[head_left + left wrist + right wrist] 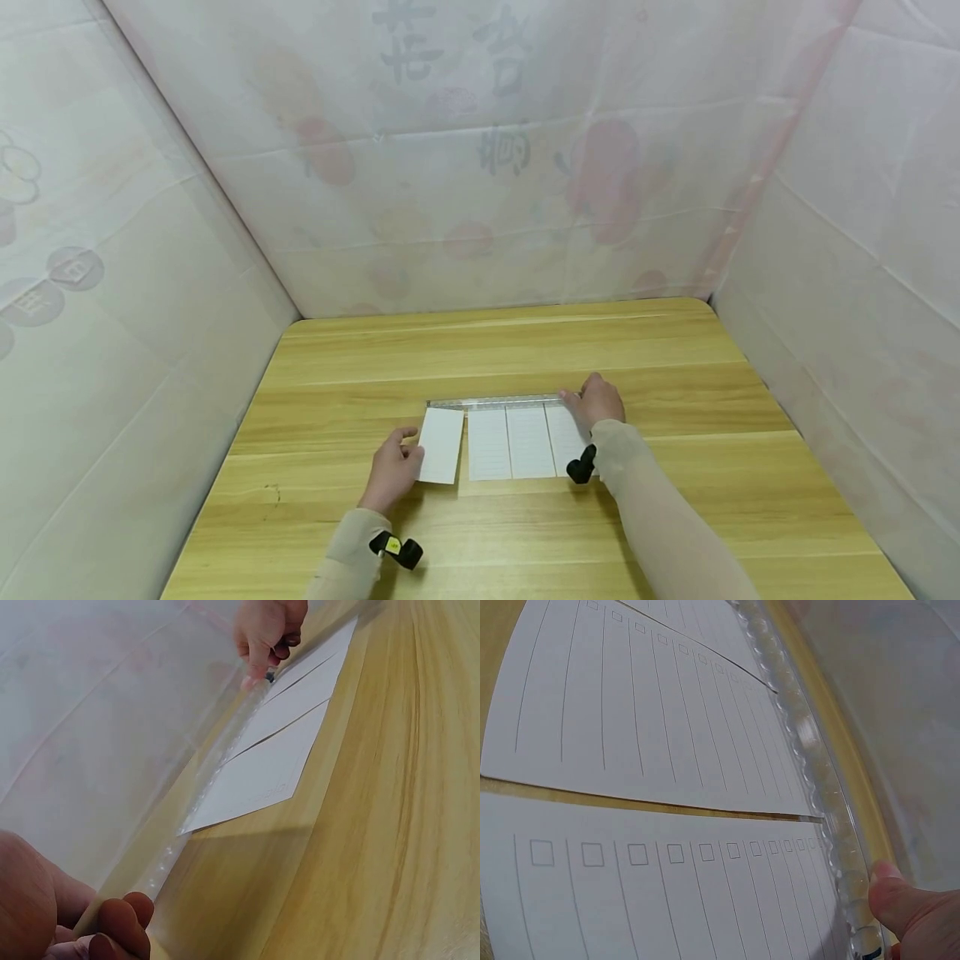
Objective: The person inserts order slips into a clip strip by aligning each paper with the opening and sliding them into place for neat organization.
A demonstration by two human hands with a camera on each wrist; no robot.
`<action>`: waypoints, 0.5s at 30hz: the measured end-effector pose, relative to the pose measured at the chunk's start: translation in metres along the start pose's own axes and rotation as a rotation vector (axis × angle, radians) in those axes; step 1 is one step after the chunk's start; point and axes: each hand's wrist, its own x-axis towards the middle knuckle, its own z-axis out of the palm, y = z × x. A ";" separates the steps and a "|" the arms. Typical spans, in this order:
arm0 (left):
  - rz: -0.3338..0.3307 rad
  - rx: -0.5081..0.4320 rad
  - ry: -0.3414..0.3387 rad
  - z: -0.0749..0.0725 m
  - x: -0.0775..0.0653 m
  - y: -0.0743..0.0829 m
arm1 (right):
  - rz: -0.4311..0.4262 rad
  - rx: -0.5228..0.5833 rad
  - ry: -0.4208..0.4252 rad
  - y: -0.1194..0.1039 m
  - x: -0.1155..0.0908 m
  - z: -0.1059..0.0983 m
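At the left end of the row, my left hand (393, 471) holds a blank white card (441, 446) by its left edge, thumb and fingers at that edge. The card lies slightly askew beside several lined white cards (489, 444) set side by side. Along their far edges runs a clear ruler (487, 402) with a wavy edge, best seen in the right wrist view. My right hand (597, 402) grips the ruler's right end, its thumb (892, 896) on top. In the left wrist view, the left hand's fingers (124, 922) are curled; the held card cannot be made out there.
The cards lie on a wood-grain table (525, 350). Printed fabric walls (465, 208) stand behind it and on both sides. A black wrist device (396, 550) sits on the left sleeve, and another (581, 465) on the right hides part of the rightmost card.
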 end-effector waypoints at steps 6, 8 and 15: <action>-0.007 -0.017 -0.002 0.004 -0.004 0.001 | -0.009 -0.003 0.007 0.001 0.000 0.000; -0.009 -0.016 0.000 0.005 -0.005 0.001 | -0.007 0.000 0.008 0.001 0.000 0.000; -0.033 -0.015 0.036 0.011 -0.004 0.000 | -0.007 0.002 0.009 0.001 -0.001 0.000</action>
